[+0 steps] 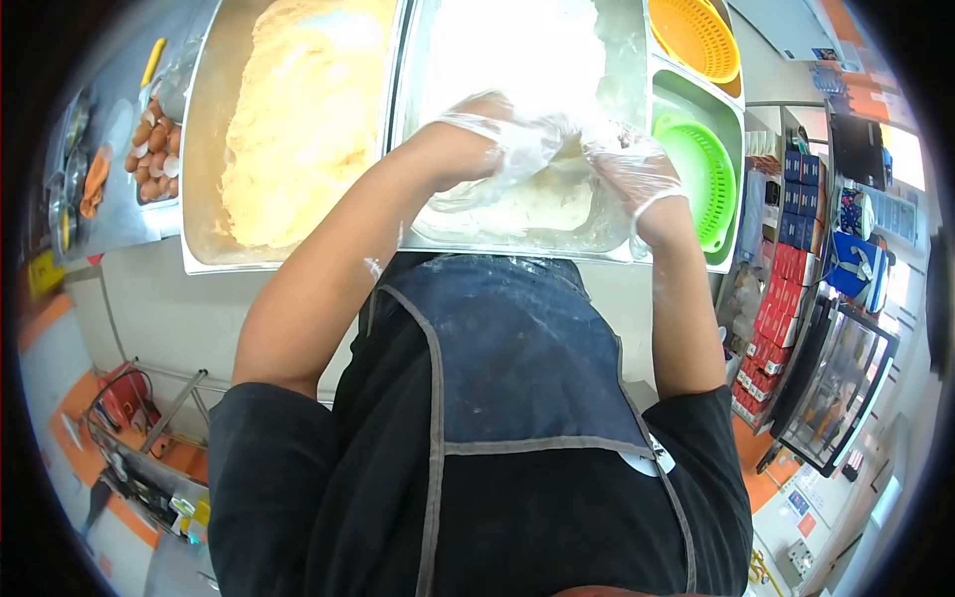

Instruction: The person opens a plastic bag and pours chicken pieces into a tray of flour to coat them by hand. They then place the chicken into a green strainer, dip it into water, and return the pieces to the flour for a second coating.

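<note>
My left hand and my right hand, both in clear plastic gloves dusted white, meet over a metal pan of white flour-like powder. Their fingers look bent inward around something small and pale between them; glare and powder hide what it is. White powder also marks my left forearm. Left of this pan stands another metal pan with a thick yellow-orange batter-like mass.
A green plastic basket and a yellow basket sit in metal pans on the right. Brown eggshells fill a container at far left, near an orange cloth. Stacked red boxes and a glass display case stand farther right.
</note>
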`<state>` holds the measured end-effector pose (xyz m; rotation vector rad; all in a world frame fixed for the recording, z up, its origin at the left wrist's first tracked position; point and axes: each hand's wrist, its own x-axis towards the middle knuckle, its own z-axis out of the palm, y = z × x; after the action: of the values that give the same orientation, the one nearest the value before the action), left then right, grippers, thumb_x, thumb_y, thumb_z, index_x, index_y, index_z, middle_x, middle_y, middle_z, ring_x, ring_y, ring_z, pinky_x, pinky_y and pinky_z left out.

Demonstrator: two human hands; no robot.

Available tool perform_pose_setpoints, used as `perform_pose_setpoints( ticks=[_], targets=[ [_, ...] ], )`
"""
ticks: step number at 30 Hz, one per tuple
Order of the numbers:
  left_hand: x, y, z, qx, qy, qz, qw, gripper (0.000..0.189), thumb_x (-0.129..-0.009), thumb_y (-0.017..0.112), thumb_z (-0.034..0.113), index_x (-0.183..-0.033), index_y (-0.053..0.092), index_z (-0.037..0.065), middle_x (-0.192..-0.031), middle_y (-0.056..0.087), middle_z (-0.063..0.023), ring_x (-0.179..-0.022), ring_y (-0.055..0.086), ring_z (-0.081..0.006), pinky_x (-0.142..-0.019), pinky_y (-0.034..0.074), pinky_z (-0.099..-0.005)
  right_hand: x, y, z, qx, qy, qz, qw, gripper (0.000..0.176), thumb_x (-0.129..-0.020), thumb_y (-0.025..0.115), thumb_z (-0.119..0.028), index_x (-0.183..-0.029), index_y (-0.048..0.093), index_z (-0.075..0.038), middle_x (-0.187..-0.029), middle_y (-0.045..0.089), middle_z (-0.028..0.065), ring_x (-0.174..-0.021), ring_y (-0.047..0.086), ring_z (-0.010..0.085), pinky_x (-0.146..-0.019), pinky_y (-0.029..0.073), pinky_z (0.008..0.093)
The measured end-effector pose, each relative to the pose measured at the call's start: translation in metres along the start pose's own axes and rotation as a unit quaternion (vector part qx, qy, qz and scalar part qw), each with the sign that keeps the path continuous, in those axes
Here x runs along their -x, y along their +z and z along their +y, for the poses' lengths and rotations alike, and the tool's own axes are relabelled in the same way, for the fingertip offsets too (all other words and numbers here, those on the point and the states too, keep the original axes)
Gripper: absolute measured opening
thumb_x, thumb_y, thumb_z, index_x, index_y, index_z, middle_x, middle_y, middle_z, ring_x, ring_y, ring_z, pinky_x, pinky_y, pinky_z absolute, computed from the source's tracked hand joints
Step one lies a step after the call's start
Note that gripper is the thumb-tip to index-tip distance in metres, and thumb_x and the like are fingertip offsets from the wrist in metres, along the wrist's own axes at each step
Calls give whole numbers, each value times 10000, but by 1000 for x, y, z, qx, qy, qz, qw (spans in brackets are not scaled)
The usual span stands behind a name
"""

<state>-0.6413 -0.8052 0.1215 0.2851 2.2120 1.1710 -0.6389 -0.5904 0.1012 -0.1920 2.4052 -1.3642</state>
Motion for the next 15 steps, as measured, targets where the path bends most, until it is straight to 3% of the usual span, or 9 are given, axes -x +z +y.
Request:
perform_pose_setpoints(
  ticks=[1,3,5,7,10,11,12,13,15],
  targets=[
    [-5,5,-10,-2,1,0,1000,373,-865,490,317,-1034,577,-4,-948,598,-156,-854,551,-234,-757,435,-357,-3,-8,6,12,-37,-34,999,335,-836,560,-224,-1063,564,22,-1028,610,145,-944,564,245,-815,428,308],
    [-26,31,-51,280,79,114,950,447,-848,490,394,-1045,565,0,-959,594,-128,-871,554,-237,-754,443,-358,-17,-8,26,23,-71,-64,995,401,-849,547,-273,-1124,538,18,-1092,592,152,-1007,549,257,-854,416,309],
    [-41,44,-66,424,-2,98,901,436,-849,492,387,-1037,568,0,-950,594,-129,-865,557,-235,-750,447,-354,-45,8,69,138,73,-32,987,328,-896,468,-220,-1120,560,1,-1170,552,125,-1017,516,177,-890,388,282],
    [-62,65,-81,520,-102,73,845,426,-851,494,380,-1029,570,1,-942,595,-129,-858,561,-233,-745,450,-351,-67,38,88,116,129,-93,980,378,-911,427,-288,-1131,551,-7,-1176,543,123,-1045,495,181,-911,369,293],
    [-87,105,-85,614,-171,89,765,410,-853,496,369,-1016,573,1,-930,596,-129,-848,566,-230,-738,454,-346,-68,86,95,126,140,-68,980,412,-903,441,-322,-1155,533,-9,-1181,536,121,-1040,497,189,-905,376,307],
    [-93,115,-85,634,-179,99,746,404,-854,497,365,-1012,574,2,-925,596,-129,-845,568,-229,-736,456,-344,-66,98,92,-73,201,-66,975,413,-888,474,-324,-1142,536,-4,-1159,541,126,-1033,500,193,-898,383,308],
    [-93,117,-82,647,-177,107,734,399,-854,498,362,-1008,575,2,-921,596,-129,-841,570,-229,-734,457,-343,-60,102,89,-267,253,-61,928,416,-873,507,-326,-1129,539,0,-1137,547,130,-1025,503,198,-892,390,310],
    [-86,110,-83,649,-131,63,747,348,-839,549,320,-983,580,5,-907,595,-158,-826,578,-210,-721,471,-337,-57,95,82,-345,280,-40,895,322,-873,523,-231,-1081,547,14,-1077,559,140,-994,524,195,-858,430,312],
    [-76,107,-85,656,-65,76,748,355,-823,572,311,-991,576,-1,-911,597,-161,-833,580,-207,-728,477,-347,-43,77,78,-335,213,-34,917,303,-877,515,-195,-1084,541,25,-1073,560,144,-986,535,198,-838,451,320]
  ],
)
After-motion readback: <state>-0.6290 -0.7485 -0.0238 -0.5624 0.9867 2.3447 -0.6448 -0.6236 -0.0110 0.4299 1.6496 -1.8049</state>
